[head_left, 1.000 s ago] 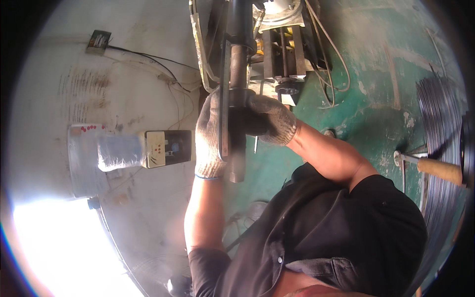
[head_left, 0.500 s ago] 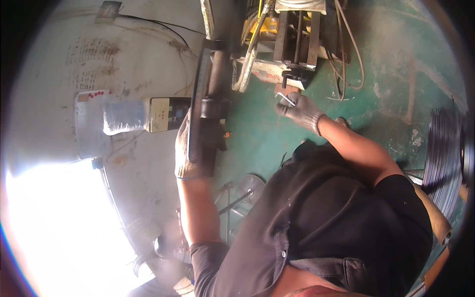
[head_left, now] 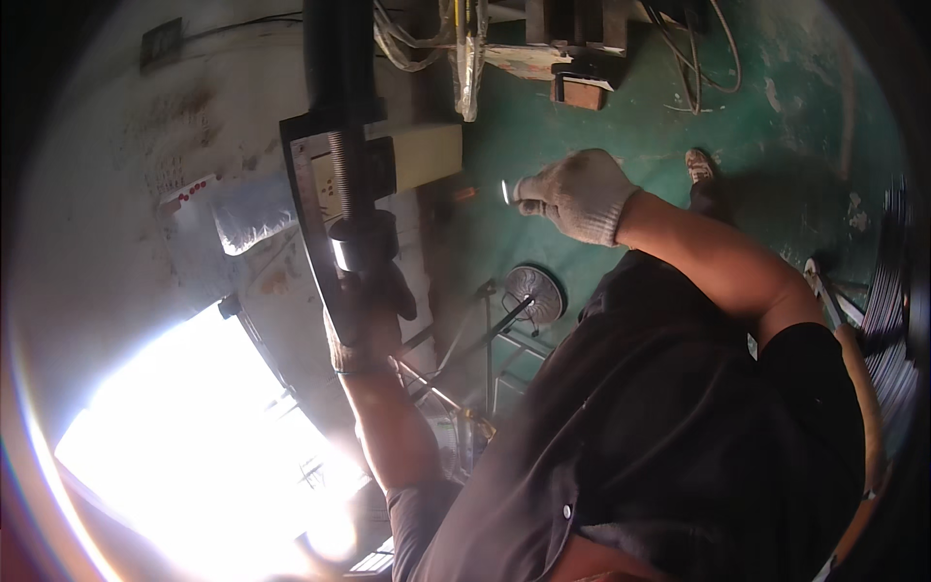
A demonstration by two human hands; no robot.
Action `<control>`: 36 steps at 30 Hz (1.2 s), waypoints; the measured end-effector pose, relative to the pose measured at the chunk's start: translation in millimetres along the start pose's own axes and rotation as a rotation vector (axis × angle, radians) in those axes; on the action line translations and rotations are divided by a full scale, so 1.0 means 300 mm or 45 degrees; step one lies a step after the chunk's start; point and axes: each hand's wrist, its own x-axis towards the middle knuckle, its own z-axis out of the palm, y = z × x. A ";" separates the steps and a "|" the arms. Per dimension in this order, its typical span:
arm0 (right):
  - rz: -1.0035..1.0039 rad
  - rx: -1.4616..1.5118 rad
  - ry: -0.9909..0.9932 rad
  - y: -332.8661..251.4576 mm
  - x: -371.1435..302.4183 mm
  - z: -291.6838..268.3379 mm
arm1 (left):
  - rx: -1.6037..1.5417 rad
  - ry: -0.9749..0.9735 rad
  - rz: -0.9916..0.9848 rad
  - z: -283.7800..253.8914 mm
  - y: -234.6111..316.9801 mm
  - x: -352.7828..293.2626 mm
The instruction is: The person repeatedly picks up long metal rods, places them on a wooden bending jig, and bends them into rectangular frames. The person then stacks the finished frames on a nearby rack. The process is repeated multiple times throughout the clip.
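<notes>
On the left, a dark metal frame [head_left: 303,209] with a threaded rod [head_left: 345,179] and a round collar [head_left: 366,241] stands high in front of me. My left hand [head_left: 373,315], gloved and mostly in shadow, is closed around its lower end just below the collar; the frame covers part of the fingers. To the right, apart from the frame, my gloved right hand [head_left: 582,197] pinches a thin, bright metal hex key [head_left: 505,192]. Only a short piece of the key shows beyond the fingertips.
Behind the frame are a yellowish box [head_left: 427,160] and a clear plastic bag [head_left: 254,213] by the stained wall. A machine base [head_left: 582,73] with hanging hoses stands ahead. A pedestal fan [head_left: 533,294] sits lower centre on the green floor. Coiled wire [head_left: 890,291] is at far right.
The view has shifted, with the machine base now higher in the picture. My right hand has come left toward the frame with the hex key. My left hand stays at the frame's lower end.
</notes>
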 end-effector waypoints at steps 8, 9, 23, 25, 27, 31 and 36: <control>-0.116 -0.106 -0.256 -0.205 -0.022 0.145 | 0.050 -0.332 -0.175 0.032 -0.410 0.018; -0.120 -0.129 -0.263 -0.216 -0.028 0.181 | -0.010 -0.342 -0.303 0.131 -0.366 -0.046; 0.314 0.868 0.537 -0.262 -0.099 0.517 | 0.532 -0.065 0.550 0.237 -0.489 -0.113; 0.362 1.238 0.530 -0.273 -0.072 0.512 | 0.604 -0.109 0.593 0.221 -0.497 -0.088; 0.386 1.557 0.596 -0.281 -0.058 0.481 | 0.331 -0.175 0.307 0.196 -0.470 -0.074; 0.241 1.609 0.648 -0.229 0.004 0.399 | 0.090 -0.224 -0.086 0.136 -0.419 -0.024; 0.045 2.482 0.304 -0.257 0.094 0.224 | 0.130 -0.314 0.257 -0.189 -0.441 0.081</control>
